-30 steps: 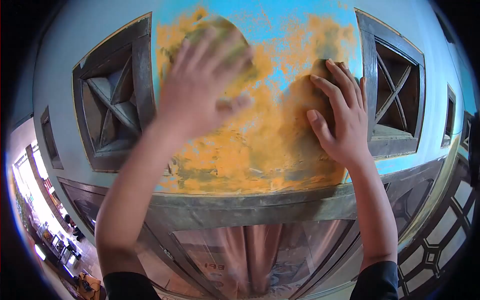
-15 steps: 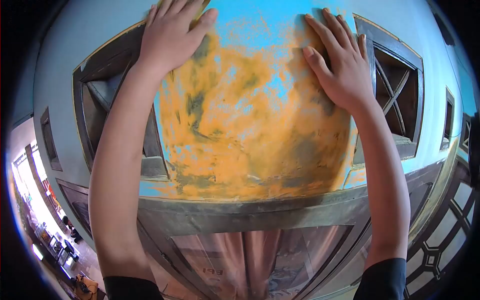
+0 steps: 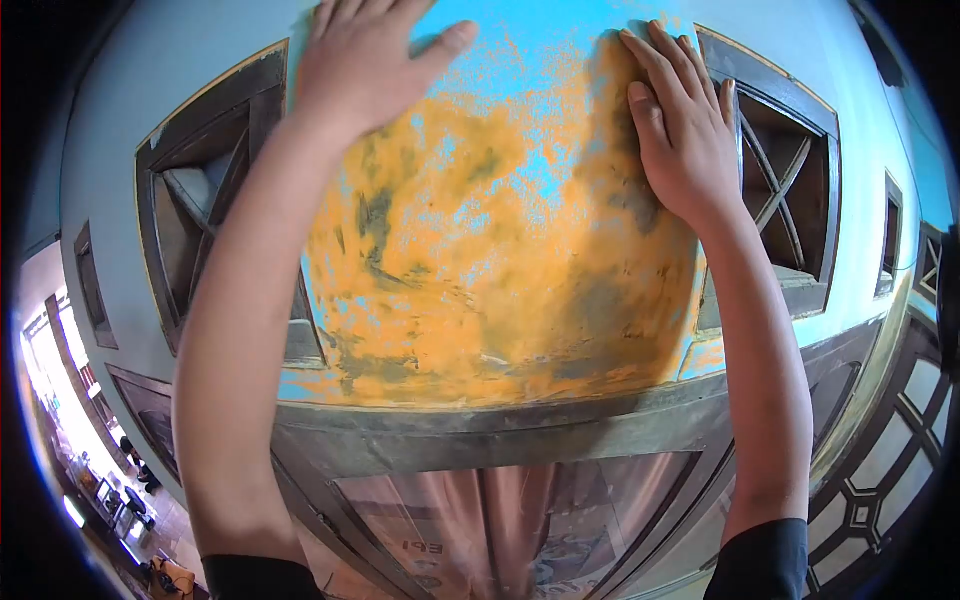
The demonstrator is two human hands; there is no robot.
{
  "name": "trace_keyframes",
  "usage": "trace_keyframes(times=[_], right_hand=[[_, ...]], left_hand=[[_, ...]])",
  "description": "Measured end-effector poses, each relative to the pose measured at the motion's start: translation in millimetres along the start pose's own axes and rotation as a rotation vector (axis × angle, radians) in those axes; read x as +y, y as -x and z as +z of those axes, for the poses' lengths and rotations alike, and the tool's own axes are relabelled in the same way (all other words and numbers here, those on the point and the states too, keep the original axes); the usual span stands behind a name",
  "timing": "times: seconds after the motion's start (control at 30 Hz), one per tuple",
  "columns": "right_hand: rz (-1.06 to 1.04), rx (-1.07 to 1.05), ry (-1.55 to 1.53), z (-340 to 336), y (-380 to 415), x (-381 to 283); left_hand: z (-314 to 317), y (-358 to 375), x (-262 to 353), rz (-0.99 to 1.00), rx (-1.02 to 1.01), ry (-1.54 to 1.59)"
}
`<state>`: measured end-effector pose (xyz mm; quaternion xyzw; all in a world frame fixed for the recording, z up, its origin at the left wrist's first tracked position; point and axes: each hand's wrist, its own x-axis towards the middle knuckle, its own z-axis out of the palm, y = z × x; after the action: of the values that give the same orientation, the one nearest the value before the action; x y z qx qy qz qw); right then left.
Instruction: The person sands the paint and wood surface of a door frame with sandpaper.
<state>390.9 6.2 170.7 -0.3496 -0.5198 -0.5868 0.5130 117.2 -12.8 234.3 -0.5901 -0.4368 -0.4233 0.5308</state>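
Note:
My left hand (image 3: 375, 70) is raised at the upper left of a wall patch (image 3: 500, 260) mottled orange, blue and dark grey. Its thumb points right, its other fingertips run out at the top edge, and it is slightly blurred. Against the right side of the same patch lies my right hand (image 3: 685, 130), fingers pointing up and a little apart. Neither hand shows an object in it; what may be under the palms is hidden.
Dark wooden vent frames flank the patch at left (image 3: 190, 200) and right (image 3: 785, 190). A wooden beam (image 3: 500, 425) runs below, over glass panes with curtains (image 3: 520, 520). At far right is a patterned door (image 3: 880, 480); at far left, a bright opening.
My left hand has shifted right across the patch, its thumb now farther right. The right hand has its thumb closer to the fingers. The view has moved slightly.

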Motion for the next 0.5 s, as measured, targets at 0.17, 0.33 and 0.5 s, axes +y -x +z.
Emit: trace_keyframes(times=[0.17, 0.33, 0.5], right_hand=[[0.025, 0.006, -0.111, 1.5, 0.3, 5.2], [0.0, 0.029, -0.114, -0.1, 0.5, 8.6], [0.001, 0.035, -0.079, 2.7, 1.9, 8.2]], left_hand=[[24.5, 93.3, 75.8, 0.567, 0.001, 0.281], [27.9, 62.6, 37.3, 0.545, 0.121, 0.258], [-17.0, 11.0, 25.0, 0.038, -0.01, 0.053]])
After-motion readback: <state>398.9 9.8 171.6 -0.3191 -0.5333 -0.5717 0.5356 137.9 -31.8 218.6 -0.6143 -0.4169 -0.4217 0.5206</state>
